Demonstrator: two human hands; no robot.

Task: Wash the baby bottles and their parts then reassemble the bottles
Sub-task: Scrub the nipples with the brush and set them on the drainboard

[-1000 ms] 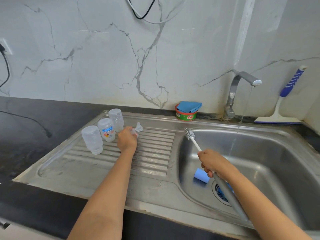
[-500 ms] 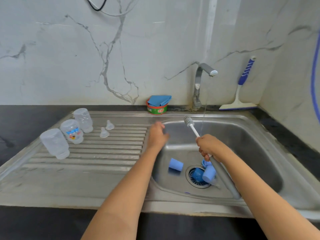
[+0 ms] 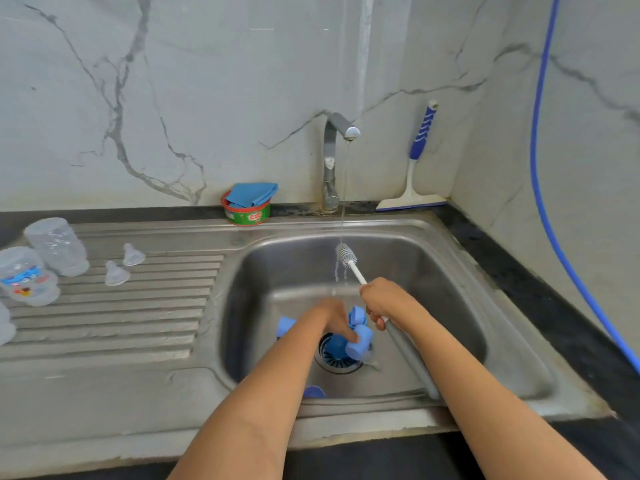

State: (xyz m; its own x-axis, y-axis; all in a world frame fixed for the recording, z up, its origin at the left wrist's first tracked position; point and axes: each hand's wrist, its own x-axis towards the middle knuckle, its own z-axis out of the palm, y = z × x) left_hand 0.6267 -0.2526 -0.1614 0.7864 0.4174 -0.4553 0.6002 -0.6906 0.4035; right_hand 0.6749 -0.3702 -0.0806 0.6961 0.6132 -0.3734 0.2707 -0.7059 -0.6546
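Observation:
Clear baby bottles (image 3: 57,245) (image 3: 27,277) stand upside down on the steel drainboard (image 3: 104,323) at the left, with two clear nipples (image 3: 132,255) (image 3: 116,273) beside them. Several blue caps (image 3: 362,344) (image 3: 284,327) lie around the drain in the sink basin (image 3: 433,271). My left hand (image 3: 336,320) reaches down into the basin, its fingertips touching a blue cap by the drain. My right hand (image 3: 384,303) grips a bottle brush; its bristle head (image 3: 345,254) sits under the running water.
The faucet (image 3: 332,161) runs a thin stream into the basin. A green soap tub with a blue cloth (image 3: 247,206) sits behind the sink. A squeegee (image 3: 415,168) leans in the corner and a blue hose (image 3: 540,168) hangs on the right wall.
My left hand left the nipple on the drainboard, crossed to the basin and came down on the blue caps. The brush in my right hand moved under the water stream.

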